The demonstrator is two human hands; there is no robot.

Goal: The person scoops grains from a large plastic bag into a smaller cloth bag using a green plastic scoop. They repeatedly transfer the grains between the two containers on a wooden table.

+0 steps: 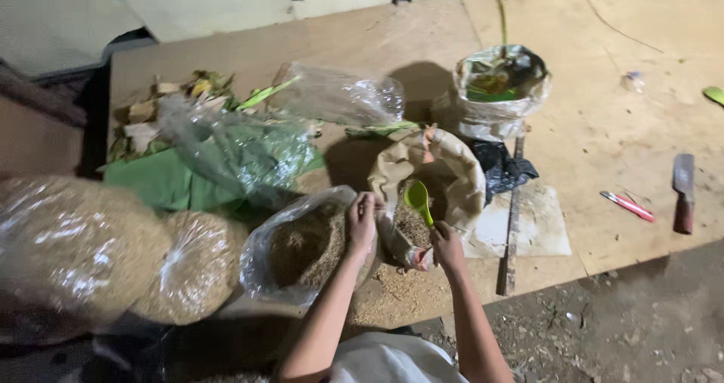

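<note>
The right hand (446,247) is gripping a green scoop (417,199) over the brown sack (452,173) of grain; the left hand (361,221) is pinching open the clear plastic bag (290,251) beside it on the bench (603,127), mid-scooping; the next move seems a steady tip into the bag.

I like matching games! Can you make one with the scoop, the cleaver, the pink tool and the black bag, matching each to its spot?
Things:
1. green scoop
2. cleaver
3. pink-handled tool
4. black bag

Places:
A. far right of the board
B. right of the tan sack
C. in the right hand
D. just left of the cleaver

Pairs: 1-C, 2-A, 3-D, 4-B
</note>
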